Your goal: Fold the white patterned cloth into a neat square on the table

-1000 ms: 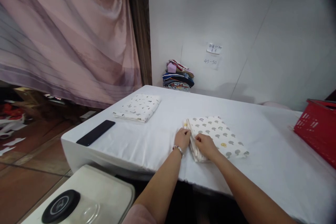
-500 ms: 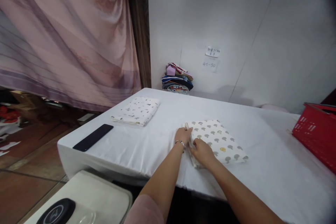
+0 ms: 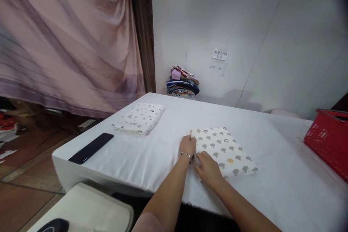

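Head view: left hand [image 3: 187,146] and right hand [image 3: 208,167] have their fingers closed on the left edge of the mushroom-print cloth [image 3: 217,148], lying on the bench [image 3: 282,152], where uneven tension between hands could, it is judged, skew its layers.

Right cloth [image 3: 219,145] white, grey-and-yellow mushroom print; left cloth [image 3: 140,117] white, small dark print; basket [image 3: 327,143] red; curtain [image 3: 78,40] pink

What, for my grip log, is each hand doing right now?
Left hand: closed, holding the left edge of the mushroom-print cloth.
Right hand: closed, holding the same edge.
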Demonstrator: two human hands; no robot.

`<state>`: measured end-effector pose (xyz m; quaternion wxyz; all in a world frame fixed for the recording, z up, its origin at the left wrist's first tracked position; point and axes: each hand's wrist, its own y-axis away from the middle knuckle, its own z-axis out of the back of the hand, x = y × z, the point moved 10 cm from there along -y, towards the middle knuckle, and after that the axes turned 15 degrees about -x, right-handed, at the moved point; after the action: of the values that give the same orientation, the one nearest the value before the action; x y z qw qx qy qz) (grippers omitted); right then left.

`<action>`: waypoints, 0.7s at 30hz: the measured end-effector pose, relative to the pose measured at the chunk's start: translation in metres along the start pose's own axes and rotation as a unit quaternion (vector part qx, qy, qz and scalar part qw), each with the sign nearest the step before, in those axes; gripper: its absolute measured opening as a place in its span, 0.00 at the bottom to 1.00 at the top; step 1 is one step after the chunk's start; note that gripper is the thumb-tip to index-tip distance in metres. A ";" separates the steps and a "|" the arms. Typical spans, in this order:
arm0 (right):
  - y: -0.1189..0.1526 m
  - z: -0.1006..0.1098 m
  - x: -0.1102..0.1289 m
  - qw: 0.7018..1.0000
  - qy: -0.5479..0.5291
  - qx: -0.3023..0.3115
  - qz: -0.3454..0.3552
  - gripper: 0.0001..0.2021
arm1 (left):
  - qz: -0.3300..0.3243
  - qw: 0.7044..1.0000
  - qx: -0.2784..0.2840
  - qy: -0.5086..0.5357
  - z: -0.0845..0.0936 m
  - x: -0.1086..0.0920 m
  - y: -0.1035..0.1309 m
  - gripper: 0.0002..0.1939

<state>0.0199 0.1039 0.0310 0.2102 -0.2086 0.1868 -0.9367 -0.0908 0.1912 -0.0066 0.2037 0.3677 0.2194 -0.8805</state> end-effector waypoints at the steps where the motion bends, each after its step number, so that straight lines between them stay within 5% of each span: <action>1: 0.004 0.001 0.005 1.000 0.010 -0.006 0.015 0.06 | -0.001 1.000 -0.007 -0.005 0.001 0.000 0.000 0.15; 7: 0.035 0.002 0.023 0.993 0.053 -0.059 0.084 0.16 | -0.008 0.999 -0.032 -0.009 0.005 -0.003 0.002 0.14; 12: 0.045 -0.007 0.022 0.990 0.064 -0.072 0.107 0.18 | 0.003 1.000 0.002 -0.011 0.002 0.000 -0.004 0.12; 15: 0.044 -0.008 0.027 0.987 0.063 -0.075 0.125 0.16 | 0.008 0.999 0.009 -0.031 0.007 -0.006 -0.008 0.18; 18: 0.044 -0.006 0.033 0.986 0.050 -0.076 0.138 0.16 | -0.091 0.992 -0.033 -0.079 0.017 -0.040 -0.006 0.24; 21: 0.042 -0.007 0.036 0.987 0.030 -0.061 0.144 0.20 | -0.221 0.969 -0.005 -0.109 0.003 -0.074 0.012 0.25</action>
<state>0.0007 0.0530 0.0181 0.3242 -0.1641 0.2777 -0.8893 -0.0386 0.1942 0.0471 0.0282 0.2108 0.2757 -0.9374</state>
